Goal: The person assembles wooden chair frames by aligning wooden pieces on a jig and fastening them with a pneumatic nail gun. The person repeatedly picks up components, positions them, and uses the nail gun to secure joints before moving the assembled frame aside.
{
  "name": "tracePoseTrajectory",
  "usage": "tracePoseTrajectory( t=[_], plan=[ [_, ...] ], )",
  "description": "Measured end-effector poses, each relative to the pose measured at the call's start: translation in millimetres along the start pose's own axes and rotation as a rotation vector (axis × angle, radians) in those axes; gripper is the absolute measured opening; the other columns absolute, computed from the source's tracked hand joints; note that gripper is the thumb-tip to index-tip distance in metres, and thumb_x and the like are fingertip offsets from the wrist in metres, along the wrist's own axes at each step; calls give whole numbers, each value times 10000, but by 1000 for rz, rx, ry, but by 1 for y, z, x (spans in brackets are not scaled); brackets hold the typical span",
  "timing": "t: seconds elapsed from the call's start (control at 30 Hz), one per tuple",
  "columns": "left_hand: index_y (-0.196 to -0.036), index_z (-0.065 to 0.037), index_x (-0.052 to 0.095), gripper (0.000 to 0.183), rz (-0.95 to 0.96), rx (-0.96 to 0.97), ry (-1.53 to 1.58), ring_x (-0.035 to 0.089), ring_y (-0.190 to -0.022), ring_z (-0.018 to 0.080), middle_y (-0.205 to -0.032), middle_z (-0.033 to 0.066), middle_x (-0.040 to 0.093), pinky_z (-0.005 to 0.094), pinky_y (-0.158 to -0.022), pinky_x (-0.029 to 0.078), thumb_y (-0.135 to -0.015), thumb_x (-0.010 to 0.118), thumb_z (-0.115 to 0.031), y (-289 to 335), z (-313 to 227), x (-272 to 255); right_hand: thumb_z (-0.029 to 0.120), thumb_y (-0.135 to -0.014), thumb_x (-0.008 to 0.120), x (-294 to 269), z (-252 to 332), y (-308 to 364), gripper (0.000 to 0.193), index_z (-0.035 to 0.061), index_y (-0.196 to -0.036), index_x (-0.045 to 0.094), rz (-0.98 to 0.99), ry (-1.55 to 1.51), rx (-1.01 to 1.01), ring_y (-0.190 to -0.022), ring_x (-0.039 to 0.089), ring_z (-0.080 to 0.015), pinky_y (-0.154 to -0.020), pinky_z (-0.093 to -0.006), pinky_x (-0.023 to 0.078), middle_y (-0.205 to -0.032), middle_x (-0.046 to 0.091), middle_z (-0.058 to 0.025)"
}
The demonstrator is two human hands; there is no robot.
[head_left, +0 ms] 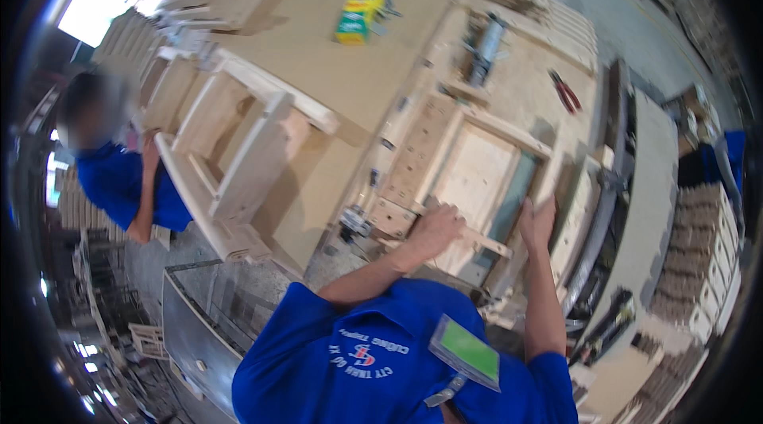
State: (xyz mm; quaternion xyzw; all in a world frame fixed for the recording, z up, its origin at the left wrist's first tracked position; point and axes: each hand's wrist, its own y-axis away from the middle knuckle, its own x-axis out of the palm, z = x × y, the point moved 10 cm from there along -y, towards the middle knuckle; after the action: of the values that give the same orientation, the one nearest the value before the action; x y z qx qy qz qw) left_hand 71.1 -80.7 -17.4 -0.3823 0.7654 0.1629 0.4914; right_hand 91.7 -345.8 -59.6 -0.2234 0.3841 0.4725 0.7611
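Note:
A light wooden frame [509, 135] with a pale panel [474, 170] set in it lies on the workbench in front of me. My left hand [437, 230] rests at the panel's near left corner, its fingers apart and slightly bent. Just right of it, a short wooden slat [486, 243] crosses the near end of the frame. My right hand [538, 224] is closed around the frame's right side rail, thumb toward the panel. A strip of greenish surface shows between panel and rail. Left of the frame runs a wooden board with holes [420, 142].
Beyond the frame are a metal cylinder clamp [486, 49] and red-handled pliers [564, 92]. A green and yellow box [354, 24] sits on the left table. A co-worker in blue [131, 185] stands by a wooden cabinet frame [242, 138]. Stacked slats [693, 257] stand at right.

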Motion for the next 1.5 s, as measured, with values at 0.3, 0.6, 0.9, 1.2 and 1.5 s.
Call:
tracePoseTrajectory(
  t=[0.3, 0.6, 0.9, 1.2, 1.5],
  plan=[
    [-965, -66, 621, 311, -66, 1, 50, 576, -1049, 342, -1041, 141, 571, 475, -906, 478, -831, 804, -279, 8, 0, -8, 124, -997, 603, 17, -12, 19, 744, -125, -1609, 261, 84, -102, 42, -1554, 319, -469, -1292, -471, 246, -1632, 348, -359],
    [-1009, -58, 626, 372, -39, -7, 57, 562, -1104, 339, -1079, 146, 564, 477, -932, 452, -824, 837, -302, 8, 0, -6, 109, -972, 595, 19, -15, 13, 754, -140, -1598, 256, 96, -108, 35, -1548, 325, -474, -1289, -461, 247, -1623, 353, -364],
    [-1040, -70, 646, 380, -15, -9, 9, 570, -1099, 314, -1072, 123, 570, 467, -942, 461, -826, 846, -312, 15, 2, -7, 176, -992, 621, 15, 4, 23, 770, -98, -1614, 259, 106, 53, 115, -1510, 355, -498, -1260, -528, 277, -1625, 361, -336],
    [-980, -80, 695, 221, -116, 59, -35, 588, -1029, 293, -1032, 102, 630, 429, -919, 483, -842, 762, -239, 16, -6, -20, 364, -1034, 569, 52, 128, 120, 549, 38, -1475, 581, 131, 352, -463, -1442, 456, -444, -1202, -604, 295, -1530, 527, -253],
    [-1054, -20, 720, 204, -543, -28, -112, 644, -1107, 364, -1096, 137, 684, 495, -994, 534, -855, 759, -44, 68, 30, -155, 390, -1041, 556, 51, 129, 116, 544, 39, -1455, 586, 172, 346, -468, -1438, 437, -414, -1213, -602, 270, -1490, 543, -217]
  ],
)
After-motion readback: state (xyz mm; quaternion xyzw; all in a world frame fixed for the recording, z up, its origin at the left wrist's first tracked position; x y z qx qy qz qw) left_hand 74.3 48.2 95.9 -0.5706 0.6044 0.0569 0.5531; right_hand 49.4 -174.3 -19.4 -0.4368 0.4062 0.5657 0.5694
